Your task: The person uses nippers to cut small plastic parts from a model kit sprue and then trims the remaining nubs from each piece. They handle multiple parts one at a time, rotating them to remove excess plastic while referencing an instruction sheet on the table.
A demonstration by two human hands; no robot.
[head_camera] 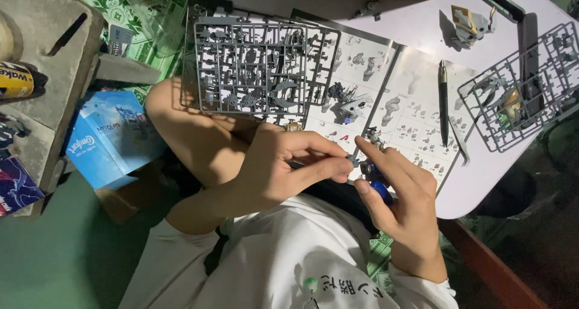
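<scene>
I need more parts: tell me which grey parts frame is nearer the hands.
The large, densely filled grey frame propped above the left hand; the other frame lies far right, mostly emptied.

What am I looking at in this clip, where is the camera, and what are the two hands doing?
There is no machine here: a person wears a camera on the head, so the single picture looks down at their own lap and hands. The left hand and right hand meet over a small grey and blue plastic model piece, pinched between the fingers of both. Beyond them lies a pale table with an open printed instruction sheet, a large grey plastic parts frame that overhangs the table edge above the knee, a second grey frame on the right, a dark pen-shaped tool and a small part-built white and gold figure. A blue box sits on the floor at left.
</scene>
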